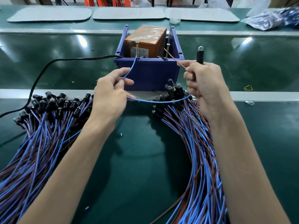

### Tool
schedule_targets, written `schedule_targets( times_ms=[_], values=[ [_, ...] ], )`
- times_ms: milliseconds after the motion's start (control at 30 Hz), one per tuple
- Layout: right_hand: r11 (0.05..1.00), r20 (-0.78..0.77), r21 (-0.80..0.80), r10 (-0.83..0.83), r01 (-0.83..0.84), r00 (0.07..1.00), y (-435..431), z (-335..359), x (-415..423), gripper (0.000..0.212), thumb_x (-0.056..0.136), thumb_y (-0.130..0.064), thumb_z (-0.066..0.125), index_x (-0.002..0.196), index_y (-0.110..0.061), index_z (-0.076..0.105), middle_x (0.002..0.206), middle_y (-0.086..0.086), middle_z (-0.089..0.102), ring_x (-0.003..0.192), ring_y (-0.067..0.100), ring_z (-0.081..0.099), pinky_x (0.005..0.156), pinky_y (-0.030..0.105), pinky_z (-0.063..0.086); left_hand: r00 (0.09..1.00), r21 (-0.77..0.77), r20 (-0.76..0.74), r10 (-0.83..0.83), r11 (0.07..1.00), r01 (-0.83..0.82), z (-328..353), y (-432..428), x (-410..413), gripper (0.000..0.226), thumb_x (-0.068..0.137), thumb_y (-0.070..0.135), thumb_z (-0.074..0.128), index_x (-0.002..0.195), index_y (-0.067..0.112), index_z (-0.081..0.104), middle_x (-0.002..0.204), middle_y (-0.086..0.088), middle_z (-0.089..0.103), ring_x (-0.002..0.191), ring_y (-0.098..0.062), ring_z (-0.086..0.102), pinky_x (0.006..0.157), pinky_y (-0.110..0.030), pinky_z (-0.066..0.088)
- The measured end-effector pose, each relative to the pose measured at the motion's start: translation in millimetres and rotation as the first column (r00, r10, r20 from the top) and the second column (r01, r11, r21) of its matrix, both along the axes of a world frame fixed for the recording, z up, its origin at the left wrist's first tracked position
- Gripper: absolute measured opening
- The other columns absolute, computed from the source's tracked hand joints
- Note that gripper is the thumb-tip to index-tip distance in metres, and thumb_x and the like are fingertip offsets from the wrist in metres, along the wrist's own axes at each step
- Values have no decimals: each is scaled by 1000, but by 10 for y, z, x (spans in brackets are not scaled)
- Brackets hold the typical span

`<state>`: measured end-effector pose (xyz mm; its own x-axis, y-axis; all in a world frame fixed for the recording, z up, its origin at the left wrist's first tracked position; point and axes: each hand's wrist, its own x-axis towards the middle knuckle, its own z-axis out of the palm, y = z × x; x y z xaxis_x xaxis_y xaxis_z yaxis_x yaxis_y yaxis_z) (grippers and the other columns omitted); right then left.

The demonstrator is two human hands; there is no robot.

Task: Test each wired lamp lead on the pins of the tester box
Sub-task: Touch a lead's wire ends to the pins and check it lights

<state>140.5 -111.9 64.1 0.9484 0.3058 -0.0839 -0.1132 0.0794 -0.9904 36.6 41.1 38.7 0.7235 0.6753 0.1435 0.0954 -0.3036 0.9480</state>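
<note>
A blue tester box point(148, 73) stands at the middle of the bench with an orange block point(146, 42) inside and two upright screw pins, a left pin point(137, 49) and a right pin point(167, 51). My left hand point(111, 92) pinches the blue wire point(131, 68) of one lamp lead, its tip reaching the left pin. My right hand point(205, 84) grips the lead's black lamp holder point(200, 54) and pinches its brown wire point(174, 58), whose tip points near the right pin. The small bulb at the holder's top looks unlit.
Piles of lamp leads lie at the left point(40, 126) and right point(191, 135) of my arms. A black cable point(48, 68) runs from the box leftwards. Grey mats point(129, 13) lie at the back, a plastic bag point(273, 18) at the far right, a yellow rubber band point(248, 88) on the belt.
</note>
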Motion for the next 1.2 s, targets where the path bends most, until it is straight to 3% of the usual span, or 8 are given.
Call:
schedule_targets(
  times_ms=[267,600,1200],
  values=[
    [998,62,-55,-11,14,998,-25,-22,-5,17,91,-6,52,83,-12,66,40,-16,35,35,1,24,35,13,20,1000,-8,-5,7,1000,-7,44,-38,-21,41,99,-3,35,110,24,64,91,10,60,43,0,57,52,-6,37],
    [999,58,-41,23,-21,998,-47,32,-44,11,89,-4,54,93,-1,64,40,-15,31,36,2,21,35,15,19,1000,10,15,4,1000,-4,98,-69,-49,41,98,-3,36,103,26,65,89,12,63,44,0,58,51,-6,38],
    [998,78,-11,58,-58,995,-61,59,-74,12,88,-3,56,94,4,64,41,-14,29,37,2,20,35,15,18,998,1,49,-29,1000,29,126,-110,-68,41,98,-3,38,100,28,65,90,10,64,42,2,55,50,-4,37]
  ],
)
